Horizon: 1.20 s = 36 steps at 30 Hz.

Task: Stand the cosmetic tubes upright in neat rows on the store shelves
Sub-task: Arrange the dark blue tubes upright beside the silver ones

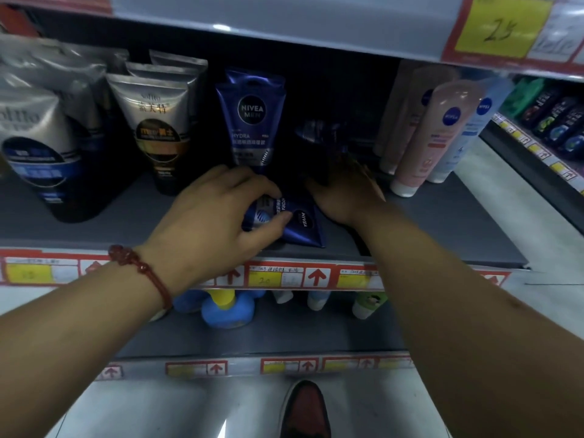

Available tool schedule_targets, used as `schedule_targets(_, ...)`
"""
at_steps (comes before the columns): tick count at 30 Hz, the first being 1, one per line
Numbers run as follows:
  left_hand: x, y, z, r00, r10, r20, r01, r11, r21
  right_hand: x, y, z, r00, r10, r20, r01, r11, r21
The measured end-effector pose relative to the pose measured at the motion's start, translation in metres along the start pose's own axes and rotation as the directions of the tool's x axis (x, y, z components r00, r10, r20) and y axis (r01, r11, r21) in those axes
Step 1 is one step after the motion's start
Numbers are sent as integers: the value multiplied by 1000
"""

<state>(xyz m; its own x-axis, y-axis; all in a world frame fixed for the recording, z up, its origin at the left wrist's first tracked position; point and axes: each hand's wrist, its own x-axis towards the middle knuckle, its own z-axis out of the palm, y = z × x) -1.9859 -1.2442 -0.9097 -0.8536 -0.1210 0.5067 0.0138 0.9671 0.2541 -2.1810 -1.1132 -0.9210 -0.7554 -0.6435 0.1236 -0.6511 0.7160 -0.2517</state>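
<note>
Dark blue plastic cosmetic tube (pixel 292 221), white round logo: lies flat on the grey metal shelf (pixel 442 226), near the front edge and about midway along it, crimped end toward the edge.

Left hand (pixel 215 213): grips the lying tube from above, thumb across its face, fingers curled over its far side. Red beaded cord bracelet (pixel 142 270) on the wrist.

Right hand (pixel 344 194): just right of the lying tube, reaching deeper into the shelf. Its fingertips are lost among blurred dark tubes (pixel 316 134), so grasping or relaxed cannot be told.

Upright dark blue tube marked "MEN" (pixel 252 121): stands cap-down behind the left hand, a second like it directly behind.

Silver tubes with black-and-gold lower halves (pixel 158 128): upright in a row running toward the back, left of the blue ones.

Silver tubes with blue bands (pixel 38 147): far left, blurred.

Pale pink tubes with white caps (pixel 439 131): upright, leaning slightly, toward the right end.

Open room: bare shelf along the front edge left of the left hand, and in the front right corner ahead of the pink tubes.

Red-and-yellow price strip (pixel 316 276): runs along the shelf's front edge.
</note>
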Motion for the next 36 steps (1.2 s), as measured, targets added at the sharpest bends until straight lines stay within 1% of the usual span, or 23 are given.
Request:
schedule_targets(3, 0, 0, 0, 1000, -1, -2, 1, 1000, 9, 1, -1, 0, 999, -21, -30, 22, 1000, 12)
schedule_targets(6, -1, -1, 2, 1000, 6, -15, -6, 1000, 16, 9, -3, 2, 994, -44, -95, 45, 999, 3)
schedule_targets(9, 0, -2, 5, 1000, 8, -21, -8, 1000, 17, 25, -6, 3, 992, -27, -126, 27, 1000, -2)
schedule_targets(11, 0, -3, 5, 1000, 10, -29, -10, 1000, 15, 37, -6, 4, 995, -9, -96, 9, 1000, 0)
schedule_targets(15, 1, -4, 6, 999, 12, -35, -11, 1000, 21, 45, -6, 3, 999, 32, 43, -34, 999, 41)
schedule_targets(17, 1, -4, 5, 1000, 8, -24, -7, 1000, 29, 39, -9, -1, 997, 49, 66, -53, 996, 66)
schedule_targets(21, 0, -2, 3, 1000, 7, -21, -7, 1000, 29, 16, -13, -8, 987, 92, 134, -97, 995, 29)
schedule_targets(24, 0, 0, 1, 1000, -4, -5, 4, 1000, 30, -8, -18, -14, 990, 59, 128, -63, 997, 33)
schedule_targets(26, -1, 1, 0, 1000, -8, 17, 8, 1000, 29, -24, -20, -19, 995, 32, 98, -36, 998, 41)
schedule_targets(31, -1, 5, -10, 992, -49, 120, 45, 998, 36, -54, -24, -31, 988, 66, 137, -70, 997, 25)
schedule_targets(34, 0, 7, -15, 968, -120, 221, 107, 992, 69, -63, -23, -31, 989, 78, 123, -81, 996, 24)
schedule_targets(36, 4, 7, -19, 929, -211, 303, 195, 977, 82, -72, -23, -25, 996, 67, 59, -68, 998, 19)
